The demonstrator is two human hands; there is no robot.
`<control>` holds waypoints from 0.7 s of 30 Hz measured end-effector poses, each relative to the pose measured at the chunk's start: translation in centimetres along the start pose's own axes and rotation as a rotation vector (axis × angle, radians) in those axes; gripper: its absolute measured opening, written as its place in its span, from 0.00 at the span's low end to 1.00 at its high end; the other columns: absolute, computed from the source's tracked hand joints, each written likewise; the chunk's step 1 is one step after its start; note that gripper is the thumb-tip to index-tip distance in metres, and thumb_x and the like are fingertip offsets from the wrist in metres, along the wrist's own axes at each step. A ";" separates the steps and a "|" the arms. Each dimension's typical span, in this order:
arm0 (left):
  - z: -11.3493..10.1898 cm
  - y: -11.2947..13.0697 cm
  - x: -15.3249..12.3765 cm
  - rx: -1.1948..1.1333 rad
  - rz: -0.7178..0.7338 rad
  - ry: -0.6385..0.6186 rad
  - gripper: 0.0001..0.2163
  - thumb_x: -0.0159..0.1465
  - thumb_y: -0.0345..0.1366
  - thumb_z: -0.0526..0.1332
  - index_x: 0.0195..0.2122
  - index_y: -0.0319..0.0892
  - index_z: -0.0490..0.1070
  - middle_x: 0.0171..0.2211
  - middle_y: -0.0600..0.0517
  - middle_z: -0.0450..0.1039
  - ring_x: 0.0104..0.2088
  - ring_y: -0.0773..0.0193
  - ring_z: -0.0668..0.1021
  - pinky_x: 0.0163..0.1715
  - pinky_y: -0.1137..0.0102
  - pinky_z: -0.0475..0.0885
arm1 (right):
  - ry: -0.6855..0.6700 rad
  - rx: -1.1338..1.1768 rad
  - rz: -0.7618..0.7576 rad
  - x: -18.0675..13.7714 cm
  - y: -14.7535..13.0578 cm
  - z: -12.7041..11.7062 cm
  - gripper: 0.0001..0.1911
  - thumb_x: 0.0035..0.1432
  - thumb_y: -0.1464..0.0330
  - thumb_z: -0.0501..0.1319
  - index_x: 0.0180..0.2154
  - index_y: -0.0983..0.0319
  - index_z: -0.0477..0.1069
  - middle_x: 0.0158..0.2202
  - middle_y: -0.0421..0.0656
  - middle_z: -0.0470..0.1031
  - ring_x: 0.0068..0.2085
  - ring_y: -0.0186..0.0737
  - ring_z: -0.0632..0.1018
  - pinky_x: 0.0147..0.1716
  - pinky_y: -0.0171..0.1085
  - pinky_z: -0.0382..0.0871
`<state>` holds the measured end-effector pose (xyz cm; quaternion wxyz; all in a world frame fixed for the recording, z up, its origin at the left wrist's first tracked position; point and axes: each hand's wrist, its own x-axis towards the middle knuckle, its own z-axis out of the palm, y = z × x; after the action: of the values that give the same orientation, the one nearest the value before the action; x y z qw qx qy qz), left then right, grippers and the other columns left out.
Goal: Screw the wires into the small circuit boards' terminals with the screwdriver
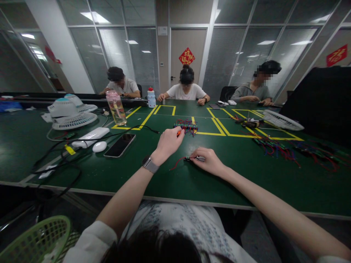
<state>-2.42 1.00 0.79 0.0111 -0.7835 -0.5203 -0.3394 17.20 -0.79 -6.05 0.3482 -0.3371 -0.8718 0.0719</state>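
My left hand (170, 141), with a watch (150, 164) on its wrist, is closed around a small orange-and-black tool (179, 133) whose kind I cannot make out. It is right at the near edge of a row of small green circuit boards (189, 126) bristling with red and blue wires. Closer to me, my right hand (210, 160) pinches a small circuit board (187, 158) low over the table. A red wire (177, 163) trails from that board to the left, and dark wires run under my fingers.
Left on the green table (153, 182) are a phone (120, 145), a white mouse (99, 147), a power strip (91, 137), cables, a fan (72, 115) and a bottle (116, 108). More wired boards (275, 148) lie right. Three people sit opposite. A green basket (41, 237) stands below left.
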 end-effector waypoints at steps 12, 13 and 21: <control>0.2 0.0 -0.1 0.021 -0.008 -0.034 0.17 0.68 0.42 0.48 0.33 0.41 0.73 0.27 0.49 0.75 0.26 0.64 0.74 0.27 0.72 0.59 | -0.009 -0.024 -0.011 -0.3 0.1 0.1 0.05 0.57 0.72 0.60 0.29 0.61 0.74 0.31 0.44 0.77 0.34 0.39 0.77 0.36 0.36 0.71; 0.2 0.0 -0.1 0.023 -0.008 -0.032 0.17 0.68 0.42 0.48 0.33 0.41 0.73 0.27 0.49 0.75 0.26 0.64 0.74 0.27 0.71 0.59 | -0.013 -0.022 -0.012 -0.3 0.2 0.1 0.05 0.57 0.72 0.60 0.29 0.61 0.73 0.31 0.44 0.77 0.34 0.39 0.77 0.36 0.36 0.71; -0.1 0.3 -0.1 0.018 -0.010 -0.050 0.17 0.68 0.41 0.48 0.33 0.41 0.73 0.27 0.49 0.75 0.26 0.64 0.74 0.27 0.72 0.60 | -0.102 -0.041 -0.078 -0.6 0.7 -0.3 0.04 0.59 0.68 0.61 0.35 0.61 0.75 0.35 0.45 0.77 0.37 0.41 0.77 0.38 0.38 0.71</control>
<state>-2.28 0.76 0.91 0.0036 -0.7890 -0.5274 -0.3151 18.05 -0.69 -6.42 0.2991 -0.3059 -0.9020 0.0576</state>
